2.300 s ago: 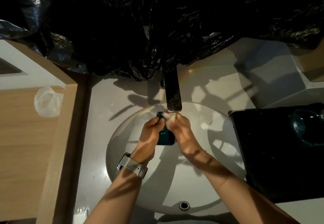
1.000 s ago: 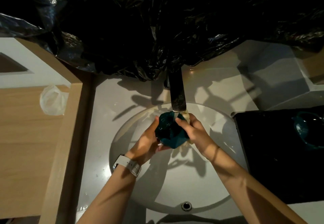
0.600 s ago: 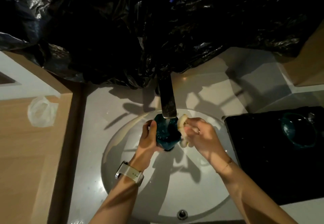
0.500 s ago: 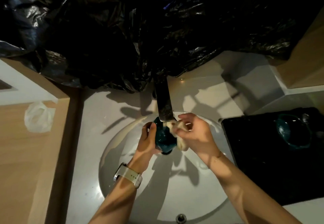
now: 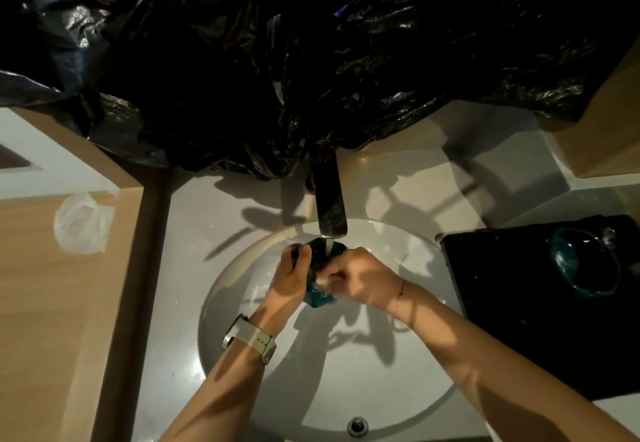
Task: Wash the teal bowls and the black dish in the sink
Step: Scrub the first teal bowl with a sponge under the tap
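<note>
Item: small glossy teal bowl (image 5: 317, 294), faceted, held under the flat metal faucet (image 5: 330, 207) over the round white sink (image 5: 242, 355); left hand (image 5: 289, 277) grip clamped round its side, right hand (image 5: 360, 279) grip pinching a pale sponge (image 5: 322, 280) against it. Right of the grip, a second teal bowl (image 5: 581, 268) sits on the black dish (image 5: 512, 303) on the pale surface (image 5: 173, 268); crinkled black plastic sheeting (image 5: 311, 60) hangs behind.

Your pale worktop (image 5: 194, 268) holds a round white sink (image 5: 346, 372) set into it. On its right side lies a black dish (image 5: 540, 320) with a teal bowl (image 5: 581, 265) on it. Left of it, on a wooden surface (image 5: 52, 320), sits a crumpled clear bag (image 5: 81, 223).
</note>
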### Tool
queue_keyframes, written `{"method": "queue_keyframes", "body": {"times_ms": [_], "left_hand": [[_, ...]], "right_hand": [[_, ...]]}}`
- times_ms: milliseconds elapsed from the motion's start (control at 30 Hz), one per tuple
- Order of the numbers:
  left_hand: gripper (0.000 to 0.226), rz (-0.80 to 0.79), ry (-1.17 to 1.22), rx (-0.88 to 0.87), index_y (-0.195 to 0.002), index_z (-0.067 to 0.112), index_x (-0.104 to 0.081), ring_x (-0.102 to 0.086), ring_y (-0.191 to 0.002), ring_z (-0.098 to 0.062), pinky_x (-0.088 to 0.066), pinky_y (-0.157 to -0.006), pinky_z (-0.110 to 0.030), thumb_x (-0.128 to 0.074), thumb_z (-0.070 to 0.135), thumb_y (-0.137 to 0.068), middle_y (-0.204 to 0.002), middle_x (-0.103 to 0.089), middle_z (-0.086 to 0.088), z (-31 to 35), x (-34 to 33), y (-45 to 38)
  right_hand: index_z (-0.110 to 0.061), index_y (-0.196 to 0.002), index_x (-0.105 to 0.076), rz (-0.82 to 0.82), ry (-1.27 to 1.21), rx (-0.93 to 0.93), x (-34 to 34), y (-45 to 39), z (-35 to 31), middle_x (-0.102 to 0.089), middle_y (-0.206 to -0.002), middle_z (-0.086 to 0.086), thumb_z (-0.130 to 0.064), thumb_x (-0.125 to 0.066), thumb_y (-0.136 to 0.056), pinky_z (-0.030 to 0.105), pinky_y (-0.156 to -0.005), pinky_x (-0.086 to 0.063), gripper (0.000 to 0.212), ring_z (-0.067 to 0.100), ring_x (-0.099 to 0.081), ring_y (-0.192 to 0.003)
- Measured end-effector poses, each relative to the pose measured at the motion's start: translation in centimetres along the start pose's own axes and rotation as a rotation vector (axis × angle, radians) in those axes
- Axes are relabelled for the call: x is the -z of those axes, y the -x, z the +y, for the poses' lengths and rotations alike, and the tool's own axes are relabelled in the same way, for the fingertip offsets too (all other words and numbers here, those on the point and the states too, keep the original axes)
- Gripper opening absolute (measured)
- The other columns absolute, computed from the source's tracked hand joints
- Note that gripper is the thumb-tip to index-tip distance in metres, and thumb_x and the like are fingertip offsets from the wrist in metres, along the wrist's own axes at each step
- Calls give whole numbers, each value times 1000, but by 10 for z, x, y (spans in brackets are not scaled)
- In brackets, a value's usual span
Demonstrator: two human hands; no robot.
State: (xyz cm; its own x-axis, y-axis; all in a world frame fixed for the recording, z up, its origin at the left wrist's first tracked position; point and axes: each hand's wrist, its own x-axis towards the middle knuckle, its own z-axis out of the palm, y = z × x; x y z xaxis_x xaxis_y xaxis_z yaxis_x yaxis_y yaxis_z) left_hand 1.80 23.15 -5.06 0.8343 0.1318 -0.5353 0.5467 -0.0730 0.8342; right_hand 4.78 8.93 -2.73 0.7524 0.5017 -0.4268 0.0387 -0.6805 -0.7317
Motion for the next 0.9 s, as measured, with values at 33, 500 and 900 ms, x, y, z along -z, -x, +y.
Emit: {"method": "queue_keyframes", "body": {"times_ms": [33,500,900], "left_hand": [[56,-22,-26,9,-116,14,-54,-66,-104,-32,-52,-92,-56,-42,62,-89,-112,-68,-14,-2,0,-2],[40,-101,108,155,-132,18,-45,-65,-104,-23,-58,-86,-44,-35,45,-104,-119,-63,-7,11,-4,-3],[41,-110,80,124,-133,20,-45,-65,-108,-23,-56,-89,-39,-34,46,-104,-124,-64,-8,14,0,1]], "right_hand": [[-3,-93,-74,-17,74,-16,2,0,0,-71,-90,8,-7,-67,-84,7,-65,-38,12,12,-59,-80],[-6,-86,-78,74,-172,-8,7,-3,6,-73,-87,3,3,-72,-75,16,-78,-48,15,5,-63,-75],[0,-89,-77,109,-184,-74,7,6,-13,-73,-83,9,5,-70,-78,0,-65,-39,14,-1,-57,-66]]}}
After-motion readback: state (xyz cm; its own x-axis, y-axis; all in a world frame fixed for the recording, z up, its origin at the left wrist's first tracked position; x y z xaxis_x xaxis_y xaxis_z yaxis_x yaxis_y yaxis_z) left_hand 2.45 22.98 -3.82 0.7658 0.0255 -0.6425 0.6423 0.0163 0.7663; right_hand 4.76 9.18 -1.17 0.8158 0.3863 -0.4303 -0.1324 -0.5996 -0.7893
